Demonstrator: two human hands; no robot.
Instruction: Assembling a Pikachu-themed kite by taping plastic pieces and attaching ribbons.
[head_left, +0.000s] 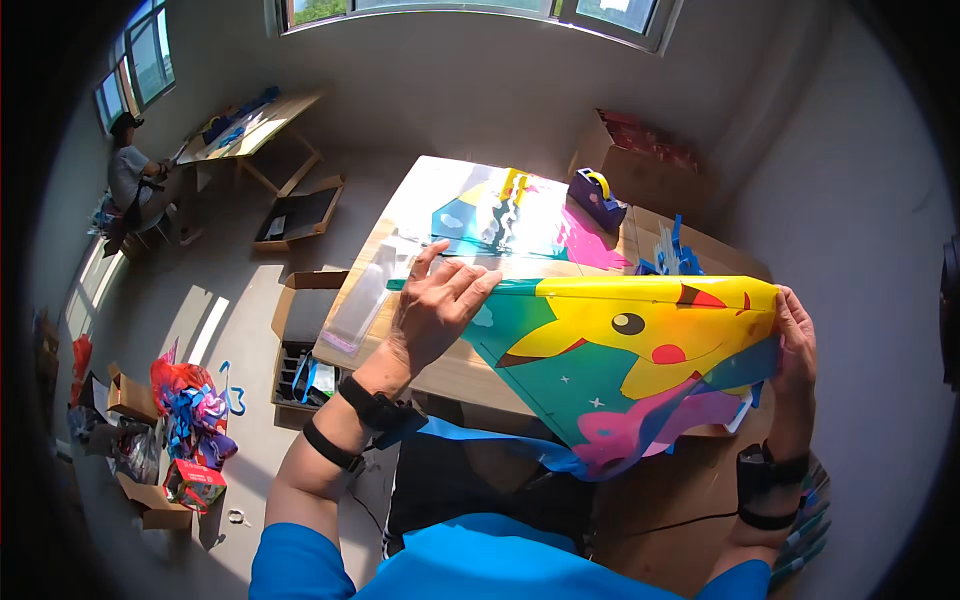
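Observation:
A bright kite (560, 375) in teal, yellow and pink, printed with a cartoon figure, is stretched between my hands above the near side of the table. Along its top runs a straight, folded edge. My left hand (440, 300) is closed over the left part of that edge, one finger lifted. At the far right corner, my right hand (796, 335) grips the yellow end. Loose pink and blue cloth droops from the kite's lower side toward my lap. Behind it, a second printed kite sheet (480, 222) lies flat on the wooden table (400, 215), shiny with sunlight.
A purple tape dispenser (597, 203) stands at the table's back edge, with blue strips (672, 255) to its right. A clear plastic sleeve (365, 300) lies at the left. Open cartons (305, 310) and coloured cloth (195, 415) sit on the floor. A person (135, 180) sits far left.

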